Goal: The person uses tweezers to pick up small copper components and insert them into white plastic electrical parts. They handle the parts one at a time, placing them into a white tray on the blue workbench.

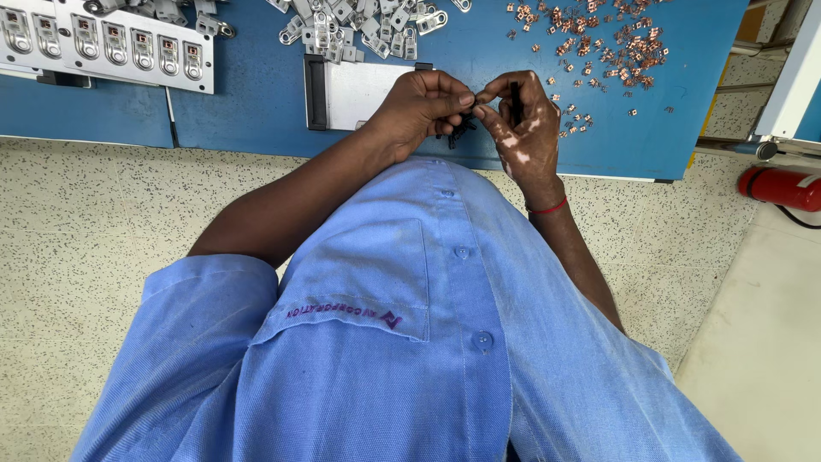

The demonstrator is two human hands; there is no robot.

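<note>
Your left hand [419,107] and right hand [523,128] meet fingertip to fingertip over the blue table [256,94], both pinching small black parts [462,130].

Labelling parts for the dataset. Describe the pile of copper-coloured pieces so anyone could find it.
Start at the blue table along the top of the view and go to its far right corner, beyond the right hand. The copper-coloured pieces lie scattered loose there. They are small and reddish, unlike the larger silver metal parts heaped to their left.

Bright, even light with soft, faint shadows; focus is sharp throughout, and the wide lens bends the tabletop [256,94] edges.
</note>
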